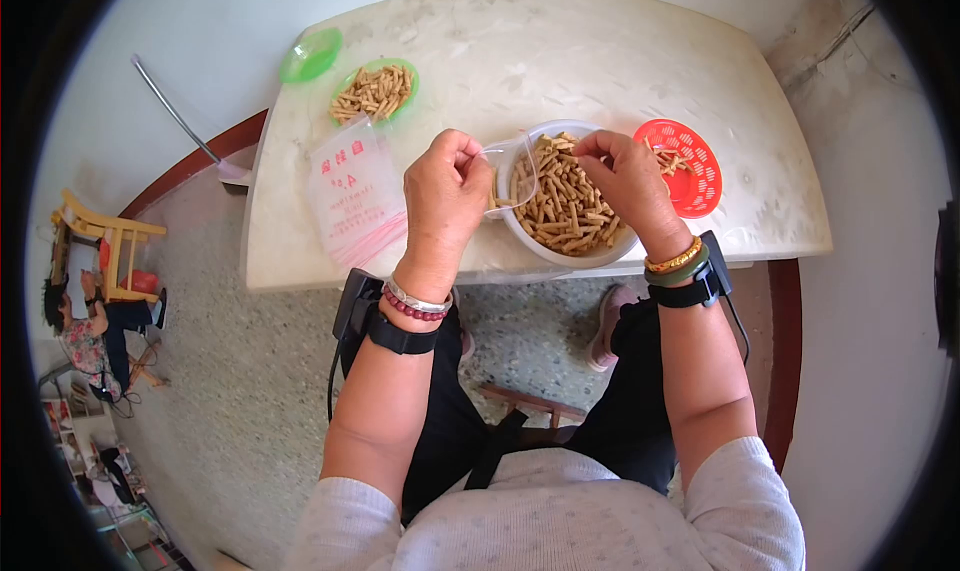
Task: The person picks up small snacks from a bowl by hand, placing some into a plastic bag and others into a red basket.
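A white bowl (567, 257) full of short brown sticks (565, 206) stands near the table's front edge. My left hand (446, 186) is closed on the rim of a clear plastic cup (512, 176), which is tilted over the bowl's left side with a few sticks in it. Above the bowl's right side, the fingers of my right hand (628, 181) are pinched together; what they hold, if anything, is too small to make out. Close to the right hand is a red plastic basket (705, 179) with some sticks in it.
Clear bags with red print (350, 186) lie left of my left hand. Behind them are a green plate of sticks (375, 93) and an empty green dish (312, 55). On the far left, another person (90, 341) sits near a wooden chair (125, 256).
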A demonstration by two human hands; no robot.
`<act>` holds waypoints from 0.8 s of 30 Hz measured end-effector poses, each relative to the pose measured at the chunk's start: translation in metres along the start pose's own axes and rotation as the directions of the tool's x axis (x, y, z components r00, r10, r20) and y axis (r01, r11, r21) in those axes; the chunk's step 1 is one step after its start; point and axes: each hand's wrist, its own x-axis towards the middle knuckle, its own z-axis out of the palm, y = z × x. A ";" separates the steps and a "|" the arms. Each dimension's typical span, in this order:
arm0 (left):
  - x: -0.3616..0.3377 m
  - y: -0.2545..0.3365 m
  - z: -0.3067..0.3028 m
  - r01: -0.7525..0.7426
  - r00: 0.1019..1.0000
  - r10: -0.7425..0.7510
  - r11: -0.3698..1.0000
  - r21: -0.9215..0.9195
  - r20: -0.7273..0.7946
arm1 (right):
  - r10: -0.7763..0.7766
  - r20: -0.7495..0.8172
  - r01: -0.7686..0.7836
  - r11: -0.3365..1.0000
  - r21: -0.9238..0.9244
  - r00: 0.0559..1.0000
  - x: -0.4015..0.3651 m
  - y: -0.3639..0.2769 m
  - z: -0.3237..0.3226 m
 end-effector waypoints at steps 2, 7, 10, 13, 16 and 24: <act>0.000 0.002 0.004 0.005 1.000 -0.006 0.999 -0.054 -0.009 | 0.010 0.094 0.010 0.978 -0.209 0.995 -0.005 0.002 -0.008; -0.002 0.004 0.007 0.014 0.999 -0.014 1.000 0.005 0.045 | -0.071 0.251 0.169 0.904 -0.394 0.965 -0.013 0.015 -0.007; -0.005 0.008 0.007 -0.007 0.995 0.003 0.999 0.040 0.098 | -0.129 0.384 0.302 0.847 -0.437 0.914 -0.020 0.020 0.000; -0.008 0.009 0.006 -0.057 0.995 0.053 0.997 0.056 0.080 | -0.101 0.465 0.355 0.791 -0.499 0.879 -0.029 0.010 0.006; -0.009 0.012 0.004 -0.123 0.992 0.123 0.991 0.058 0.010 | -0.100 0.446 0.366 0.742 -0.562 0.889 -0.032 0.009 0.006; -0.022 0.035 0.010 -0.269 0.961 0.258 0.956 -0.116 -0.097 | -0.168 0.285 0.292 0.830 -0.475 0.944 -0.033 0.019 0.011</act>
